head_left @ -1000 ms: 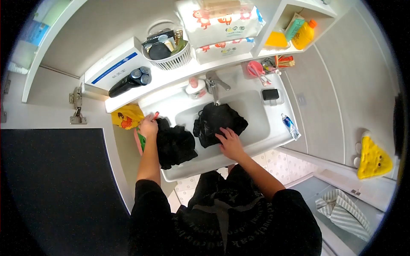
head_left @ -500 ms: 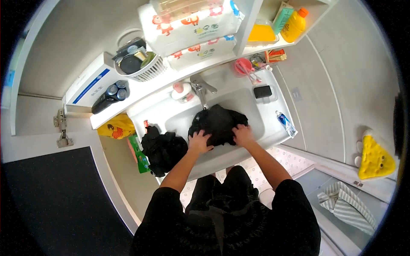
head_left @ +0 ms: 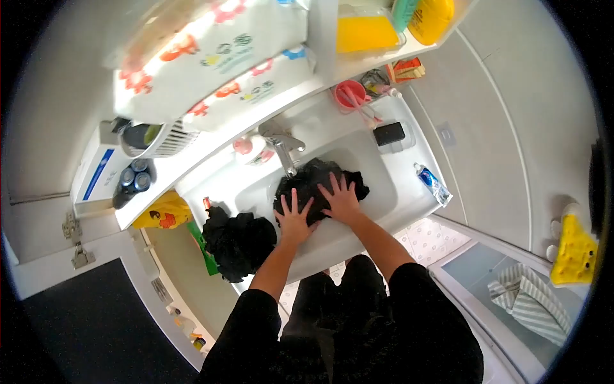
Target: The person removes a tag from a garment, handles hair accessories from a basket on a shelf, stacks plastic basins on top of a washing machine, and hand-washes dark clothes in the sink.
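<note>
A wet-looking black cloth [head_left: 310, 181], probably a garment, lies bunched in the white sink [head_left: 377, 173] under the faucet [head_left: 281, 146]. My left hand [head_left: 295, 221] rests on its near left part, palm down with fingers spread. Flat on the cloth's right part is my right hand [head_left: 341, 198], its fingers also stretched apart. A second heap of black cloth [head_left: 238, 243] sits on the sink's left ledge, beside my left forearm. The cloth's exact kind cannot be made out.
Behind the faucet runs a shelf with tissue packs [head_left: 224, 57] and a white basket [head_left: 169, 139]. A pump bottle [head_left: 251, 150] stands left of the faucet. On the right ledge are a black soap bar [head_left: 389, 134], a toothpaste tube [head_left: 433, 184] and a pink cup [head_left: 350, 95]. An open cabinet door [head_left: 96, 320] is at left.
My fingers have gone from curled at the cloth's near edges to spread flat on top of it. The cloth looks flatter. The camera view has shifted closer to the shelf.
</note>
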{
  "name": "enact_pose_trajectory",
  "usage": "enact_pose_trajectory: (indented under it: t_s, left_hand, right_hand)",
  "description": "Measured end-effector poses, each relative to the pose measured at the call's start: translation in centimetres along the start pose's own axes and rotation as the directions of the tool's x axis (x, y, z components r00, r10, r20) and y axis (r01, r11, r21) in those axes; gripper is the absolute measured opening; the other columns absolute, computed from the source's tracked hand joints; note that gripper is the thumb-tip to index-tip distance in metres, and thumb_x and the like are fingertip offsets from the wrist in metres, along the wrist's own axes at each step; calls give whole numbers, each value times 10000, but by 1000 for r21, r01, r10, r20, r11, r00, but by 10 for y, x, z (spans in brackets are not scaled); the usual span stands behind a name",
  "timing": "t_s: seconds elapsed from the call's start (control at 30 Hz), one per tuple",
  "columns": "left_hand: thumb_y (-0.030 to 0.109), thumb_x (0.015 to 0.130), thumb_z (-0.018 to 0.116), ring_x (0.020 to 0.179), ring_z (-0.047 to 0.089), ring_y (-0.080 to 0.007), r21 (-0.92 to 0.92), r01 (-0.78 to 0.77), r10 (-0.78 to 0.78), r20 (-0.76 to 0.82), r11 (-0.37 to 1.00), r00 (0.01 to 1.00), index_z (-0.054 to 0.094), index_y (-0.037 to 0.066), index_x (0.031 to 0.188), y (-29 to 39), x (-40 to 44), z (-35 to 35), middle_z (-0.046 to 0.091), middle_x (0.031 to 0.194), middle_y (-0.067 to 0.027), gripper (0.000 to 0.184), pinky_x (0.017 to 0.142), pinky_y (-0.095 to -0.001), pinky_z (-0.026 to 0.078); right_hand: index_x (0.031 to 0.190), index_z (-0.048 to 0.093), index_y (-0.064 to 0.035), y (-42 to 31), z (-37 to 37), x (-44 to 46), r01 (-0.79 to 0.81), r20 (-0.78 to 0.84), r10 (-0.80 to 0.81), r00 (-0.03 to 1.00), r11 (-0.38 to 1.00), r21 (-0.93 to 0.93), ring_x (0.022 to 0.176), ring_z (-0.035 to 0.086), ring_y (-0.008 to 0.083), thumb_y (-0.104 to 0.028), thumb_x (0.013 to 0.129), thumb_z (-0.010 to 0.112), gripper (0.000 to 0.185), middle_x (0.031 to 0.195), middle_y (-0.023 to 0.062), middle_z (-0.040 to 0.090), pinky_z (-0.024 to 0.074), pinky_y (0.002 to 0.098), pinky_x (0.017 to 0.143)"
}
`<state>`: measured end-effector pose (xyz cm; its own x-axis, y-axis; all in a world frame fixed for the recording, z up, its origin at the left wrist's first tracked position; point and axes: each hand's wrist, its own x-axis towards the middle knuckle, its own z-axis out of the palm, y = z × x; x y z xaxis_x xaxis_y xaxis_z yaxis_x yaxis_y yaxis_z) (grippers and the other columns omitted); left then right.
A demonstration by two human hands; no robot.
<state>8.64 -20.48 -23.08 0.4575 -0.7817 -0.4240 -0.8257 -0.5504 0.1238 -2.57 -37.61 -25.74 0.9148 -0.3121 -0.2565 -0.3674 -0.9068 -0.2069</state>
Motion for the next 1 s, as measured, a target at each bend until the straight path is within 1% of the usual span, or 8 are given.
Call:
enact_pose_trajectory:
  t_s: [0.37, 0.43, 0.53, 0.63, 0.7, 0.77, 0.83, 1.0]
  left_hand:
    - [131, 753, 813, 1017, 627, -414, -350, -161, 75, -248, 923, 966, 628, 128, 1265, -50, 87, 27, 572, 1281, -210, 545, 822, -461, 548]
    - [166, 800, 834, 919, 660, -297, -754, -139, 134, -69, 642, 989, 607, 80, 1198, -64, 92, -14, 668, 984, -159, 466, 793, -360, 540]
    - [199, 856, 786, 999, 633, -193, -938, 333, 53, 339, 100, 939, 511, 111, 1340, -85, 83, -36, 672, 1128, -97, 563, 854, -326, 511]
    - [218, 871, 753, 1098, 605, -203, -889, 446, 97, 455, 101, 885, 496, 122, 1392, -99, 55, -55, 656, 1204, -138, 589, 932, -330, 484]
    - [270, 856, 736, 1368, 433, -324, -815, 383, 44, 444, 435, 895, 412, 183, 1503, -103, 45, -36, 474, 1477, -183, 729, 1115, -429, 374]
    - [267, 790, 752, 1447, 331, -426, -281, 106, -111, -2, 954, 994, 392, 237, 1531, -77, 19, -26, 389, 1553, -222, 824, 1132, -566, 342]
    - [385, 745, 773, 1474, 135, -571, -237, 42, -27, 65, 971, 998, 333, 354, 1569, -29, 1, -58, 175, 1657, -202, 935, 1073, -789, 217]
    - [593, 875, 625, 1456, 197, -548, -51, 66, -73, -147, 996, 986, 421, 338, 1536, 14, 7, -8, 167, 1663, -181, 738, 1024, -800, 247]
  right_hand:
    - [1176, 684, -86, 34, 9, 80, -40, 242, -44, 969, 943, 330, 1024, 670, 356, -384, 928, 656, 389, 1088, 249, 670, 553, 512, 782]
    - [1145, 683, -45, 50, 7, 81, -39, 190, -68, 979, 859, 510, 1024, 663, 391, -424, 943, 622, 434, 1037, 266, 681, 529, 517, 856]
    - [1158, 681, -44, 66, -16, 60, -44, 159, -97, 983, 710, 703, 1045, 641, 441, -468, 924, 628, 487, 1086, 270, 682, 501, 489, 936]
    - [1371, 597, -163, 77, -70, 37, -86, 567, -228, 792, 877, 472, 1274, 550, 363, -476, 884, 684, 586, 1389, 213, 577, 446, 481, 1051]
    - [1457, 512, -234, 80, -55, 8, 105, 399, -250, 882, 931, 351, 1385, 422, 405, -486, 853, 702, 681, 1529, 210, 418, 412, 561, 1066]
    - [1525, 428, -276, 65, -53, -16, 224, 263, -280, 923, 948, 224, 1443, 331, 458, -487, 845, 699, 762, 1618, 207, 291, 385, 646, 1051]
    - [1575, 344, -289, 38, -79, -28, 292, 168, -308, 936, 950, 112, 1447, 280, 521, -479, 858, 675, 813, 1656, 203, 195, 366, 736, 1006]
    - [1610, 259, -296, 15, -22, -9, 285, 75, -297, 952, 949, 135, 1450, 228, 562, -541, 864, 664, 884, 1669, 240, 101, 336, 766, 992]
